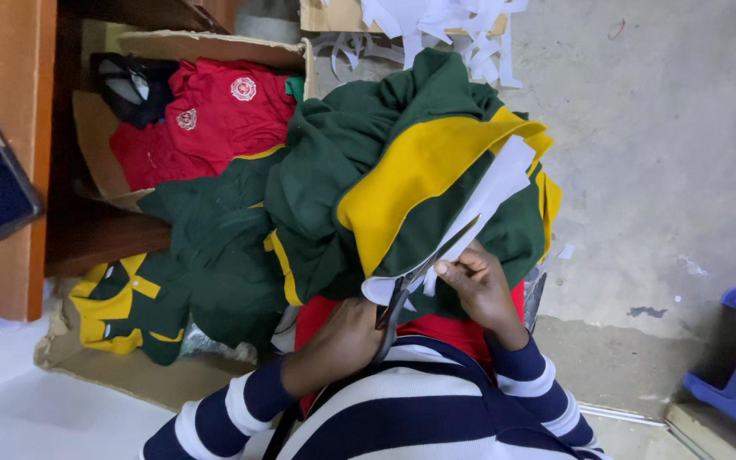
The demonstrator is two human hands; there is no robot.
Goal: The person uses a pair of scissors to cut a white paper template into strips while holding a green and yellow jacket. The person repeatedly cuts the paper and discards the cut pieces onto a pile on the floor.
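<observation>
While the left hand (347, 336) grips the scissors (419, 277) by their handles, the right hand (479, 285) pinches a white lining strip (491, 196) just beside the blades, on the green-and-yellow garment (368, 162) above both hands.

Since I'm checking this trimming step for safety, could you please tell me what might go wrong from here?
1. The scissors cut right beside the right hand that pinches the white lining strip; its fingers could be nicked.
2. The blades lie against the green and yellow garment, so the fabric itself might get snipped.
3. The left hand is partly hidden under the cloth, so its aim may wander.
</observation>
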